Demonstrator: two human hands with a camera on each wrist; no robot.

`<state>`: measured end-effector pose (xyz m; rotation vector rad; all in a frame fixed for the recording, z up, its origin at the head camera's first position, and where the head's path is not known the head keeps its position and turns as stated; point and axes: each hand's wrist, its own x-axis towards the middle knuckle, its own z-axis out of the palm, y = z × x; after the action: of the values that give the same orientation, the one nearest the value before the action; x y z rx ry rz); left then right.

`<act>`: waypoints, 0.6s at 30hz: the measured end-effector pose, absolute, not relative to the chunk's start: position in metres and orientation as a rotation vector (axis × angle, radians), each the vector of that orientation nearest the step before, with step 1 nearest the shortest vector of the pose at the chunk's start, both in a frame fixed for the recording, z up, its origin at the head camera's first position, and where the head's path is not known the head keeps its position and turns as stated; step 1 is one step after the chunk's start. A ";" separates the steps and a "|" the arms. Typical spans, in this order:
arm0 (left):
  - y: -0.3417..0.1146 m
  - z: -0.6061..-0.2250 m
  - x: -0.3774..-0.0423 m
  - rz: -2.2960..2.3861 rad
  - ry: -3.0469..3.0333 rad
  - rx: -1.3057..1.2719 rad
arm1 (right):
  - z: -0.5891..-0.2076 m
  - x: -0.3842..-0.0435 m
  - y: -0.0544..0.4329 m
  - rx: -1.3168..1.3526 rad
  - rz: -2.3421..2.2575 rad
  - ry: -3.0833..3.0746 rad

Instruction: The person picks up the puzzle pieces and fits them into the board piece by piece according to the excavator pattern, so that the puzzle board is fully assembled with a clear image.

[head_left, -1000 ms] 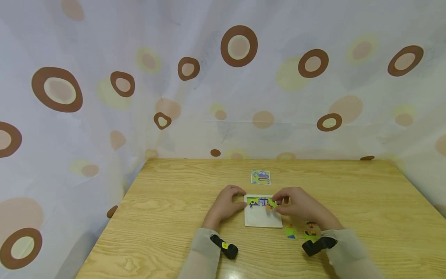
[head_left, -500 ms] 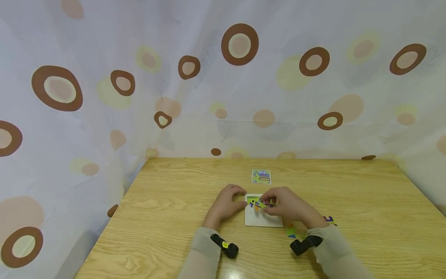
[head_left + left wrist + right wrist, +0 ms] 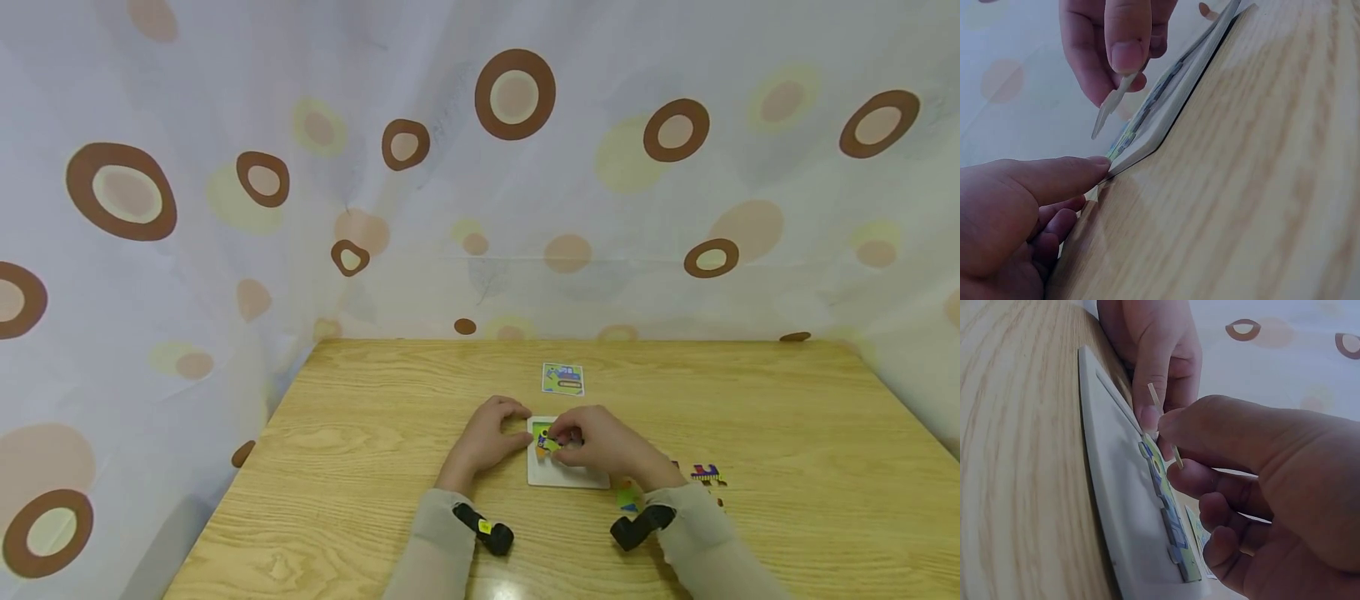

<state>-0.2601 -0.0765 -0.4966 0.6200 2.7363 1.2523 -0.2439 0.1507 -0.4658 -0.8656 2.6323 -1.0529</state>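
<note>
A white puzzle tray (image 3: pixel 551 475) lies on the wooden table, with a row of joined puzzle pieces (image 3: pixel 1171 509) along its far side. My left hand (image 3: pixel 486 440) rests at the tray's left edge, its thumb touching the rim in the left wrist view. Above the tray's upper left part, my right hand (image 3: pixel 603 446) pinches a puzzle piece (image 3: pixel 1109 109) between thumb and fingers. That piece is tilted and held apart from the row. In the head view it looks green and orange, partly covered by the fingertips.
Behind the tray lies a small picture card (image 3: pixel 562 380) of a digger-like vehicle. Loose puzzle pieces lie right of the tray, among them a purple and red one (image 3: pixel 707 475) and a green and blue one (image 3: pixel 627 497); the right forearm partly hides them. A patterned curtain (image 3: pixel 420 208) hangs behind the table.
My right hand has moved left across the tray with the pinched puzzle piece, from its right side to its upper left part. The left hand has stayed at the left edge.
</note>
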 end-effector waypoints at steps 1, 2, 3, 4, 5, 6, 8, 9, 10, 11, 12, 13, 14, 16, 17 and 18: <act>-0.077 -0.497 -0.260 1.251 2.734 0.615 | -0.466 -0.244 0.150 -0.866 -1.052 2.632; -0.077 -0.497 -0.260 1.250 2.732 0.612 | -0.467 -0.244 0.149 -0.865 -1.050 2.631; -0.077 -0.497 -0.260 1.247 2.732 0.607 | -0.467 -0.245 0.149 -0.860 -1.050 2.630; -0.077 -0.497 -0.260 1.244 2.732 0.605 | -0.468 -0.245 0.148 -0.855 -1.048 2.630; -0.077 -0.497 -0.260 1.242 2.730 0.603 | -0.469 -0.245 0.148 -0.849 -1.043 2.633; -0.077 -0.497 -0.261 1.242 2.731 0.604 | -0.469 -0.245 0.148 -0.844 -1.039 2.637; -0.078 -0.498 -0.261 1.236 2.738 0.604 | -0.470 -0.244 0.147 -0.837 -1.032 2.644; -0.078 -0.499 -0.261 1.236 2.740 0.603 | -0.470 -0.244 0.147 -0.845 -1.031 2.646; -0.078 -0.499 -0.261 1.234 2.742 0.603 | -0.470 -0.244 0.146 -0.843 -1.028 2.649; -0.078 -0.499 -0.262 1.230 2.745 0.605 | -0.470 -0.244 0.146 -0.841 -1.027 2.652; -0.078 -0.499 -0.262 1.225 2.747 0.607 | -0.471 -0.244 0.146 -0.843 -1.029 2.655; -0.078 -0.499 -0.262 1.220 2.748 0.608 | -0.471 -0.244 0.146 -0.844 -1.031 2.656; -0.078 -0.499 -0.262 1.217 2.749 0.610 | -0.472 -0.244 0.146 -0.847 -1.035 2.656; -0.078 -0.499 -0.262 1.214 2.749 0.609 | -0.473 -0.244 0.146 -0.848 -1.042 2.659; -0.078 -0.499 -0.262 1.215 2.747 0.608 | -0.474 -0.244 0.146 -0.856 -1.042 2.662; -0.078 -0.499 -0.262 1.215 2.747 0.606 | -0.474 -0.245 0.146 -0.861 -1.044 2.665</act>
<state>-0.2618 -0.0781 -0.4992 0.6064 2.7474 1.2151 -0.2447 0.1456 -0.4742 -0.8613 2.6648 -1.0439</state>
